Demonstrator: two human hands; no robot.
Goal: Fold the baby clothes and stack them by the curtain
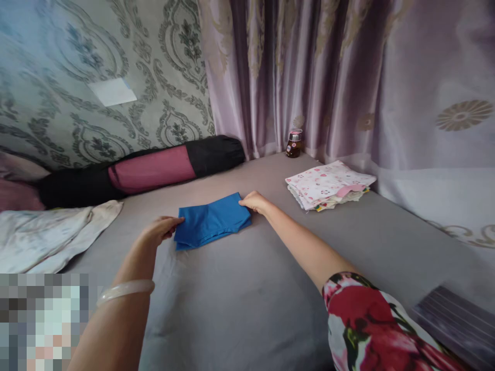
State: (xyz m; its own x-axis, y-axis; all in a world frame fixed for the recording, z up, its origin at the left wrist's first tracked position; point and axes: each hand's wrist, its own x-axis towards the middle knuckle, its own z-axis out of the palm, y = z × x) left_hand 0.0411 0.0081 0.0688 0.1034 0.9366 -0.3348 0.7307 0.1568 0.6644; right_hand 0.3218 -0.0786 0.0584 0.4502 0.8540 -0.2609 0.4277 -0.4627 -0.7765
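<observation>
While pinching a folded, roughly rectangular blue cloth (212, 221) at opposite ends with left hand (163, 229) and right hand (254, 201), holding it flat on the plain grey bed sheet (235, 304), apparently to keep layers aligned.

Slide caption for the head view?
Left hand and right hand grip opposite ends of a folded blue cloth over a grey sheet.

Near right, the striped cloth (456, 322) is cut off; the far jar (295, 152) bears labels (294, 145) too small to read.
</observation>
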